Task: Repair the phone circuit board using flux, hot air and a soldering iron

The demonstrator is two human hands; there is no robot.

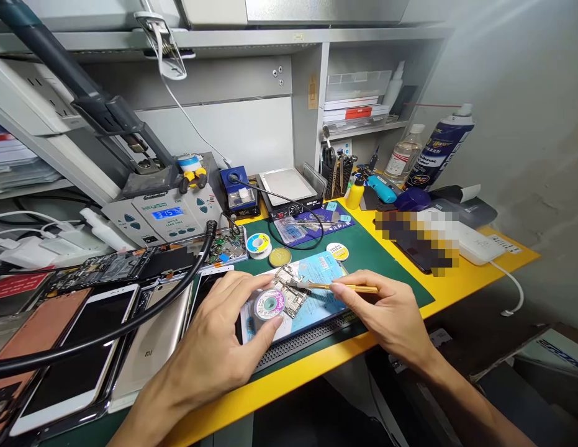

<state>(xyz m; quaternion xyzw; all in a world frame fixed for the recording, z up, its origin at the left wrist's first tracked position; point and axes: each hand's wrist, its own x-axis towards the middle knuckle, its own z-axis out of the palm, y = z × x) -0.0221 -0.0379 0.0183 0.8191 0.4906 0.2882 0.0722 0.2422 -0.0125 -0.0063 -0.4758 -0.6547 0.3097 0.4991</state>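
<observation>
My left hand [228, 332] is closed round a small round spool [269, 305] with a purple and white label, its thumb and fingers on the spool's sides. In my right hand [379, 304] is a thin gold-coloured tool [363, 288], pinched between thumb and fingers and pointing left. The tool's dark tip rests over or on a small circuit board [295, 301]; actual contact is too small to tell. Beneath the board lies a light blue and white pad [321, 298], near the front edge of the green mat [395, 273].
Several phones, one gold [151, 347], lie at the left under a thick black hose [130, 328]. Behind stand a soldering station [167, 217] and a flat metal plate device [289, 187]. A round tin [280, 257] sits behind the pad. Bottles and a spray can [440, 152] stand at the right.
</observation>
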